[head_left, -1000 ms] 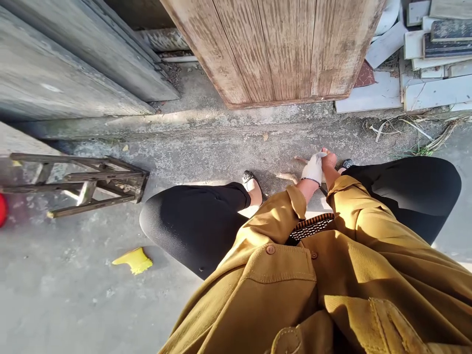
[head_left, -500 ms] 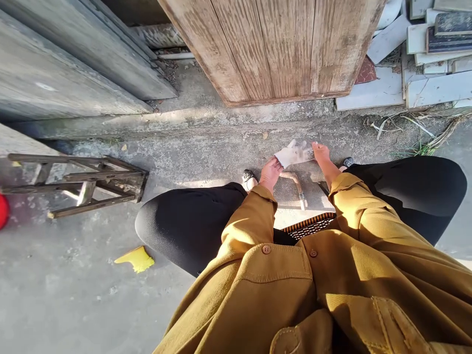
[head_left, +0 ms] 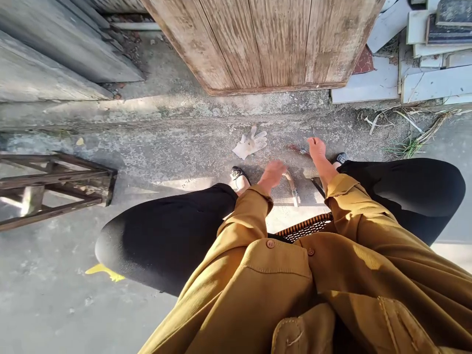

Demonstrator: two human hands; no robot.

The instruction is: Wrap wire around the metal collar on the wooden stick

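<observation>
A white work glove [head_left: 250, 143] appears to lie on the concrete, fingers spread up and right, apart from both hands. My left hand [head_left: 273, 173] is just below and right of it, over a bent metal bar [head_left: 293, 187]; its fingers are blurred. My right hand [head_left: 316, 146] is farther right with its fingers curled closed. What it holds, if anything, is too small to make out. Left of its fingertips is a small dark, reddish thing [head_left: 298, 148] of unclear kind.
A wooden panel [head_left: 273, 49] stands ahead. Stacked tiles [head_left: 435, 83] and dry stalks [head_left: 431, 135] are at the right. At the left stands a wooden stool frame [head_left: 55, 184], and a yellow scrap [head_left: 105, 271] lies by my knee. A woven seat [head_left: 306, 227] is beneath me.
The glove, held between both hands before, is now released and off to the left. My left hand has drawn back slightly; my right hand stays nearly in place. The view has shifted right.
</observation>
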